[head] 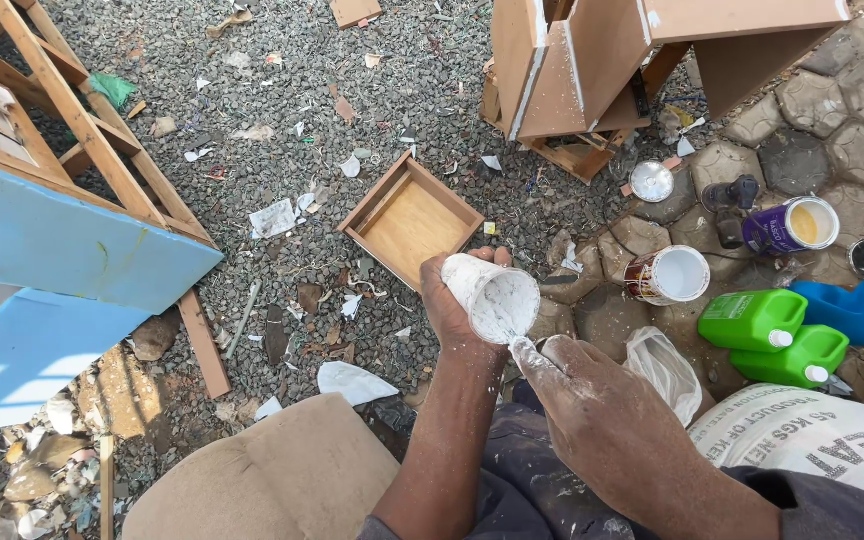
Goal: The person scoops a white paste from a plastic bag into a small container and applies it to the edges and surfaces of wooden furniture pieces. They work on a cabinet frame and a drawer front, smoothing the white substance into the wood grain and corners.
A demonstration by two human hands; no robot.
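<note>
**White paste being worked in a small cup**

A small white cup (493, 297) is held tilted in the left hand (457, 310), whose fingers are wrapped closed around its outer wall, the open mouth being turned toward the wearer. The cup is kept in the air above the gravel, just in front of the knees. The right hand (607, 425), heavily dusted with white, is brought to the cup's rim; its fingers are drawn together, and a white-coated fingertip or thin tool (which of the two cannot be told) is dipped just inside the lip.

The inner wall of the cup is seen to be smeared with white material, so some mixing can be judged as already done; no filled surface is shown nearby, and application appears not yet begun.

An open wooden drawer box (411, 217) is lying on the gravel just beyond the cup. To the right, an open tin of white substance (669, 275), a purple tin (792, 227), two green jugs (772, 332), a plastic bag (664, 368) and a printed sack (812, 440) are set close together. A blue panel (62, 250) is propped at the left.
</note>
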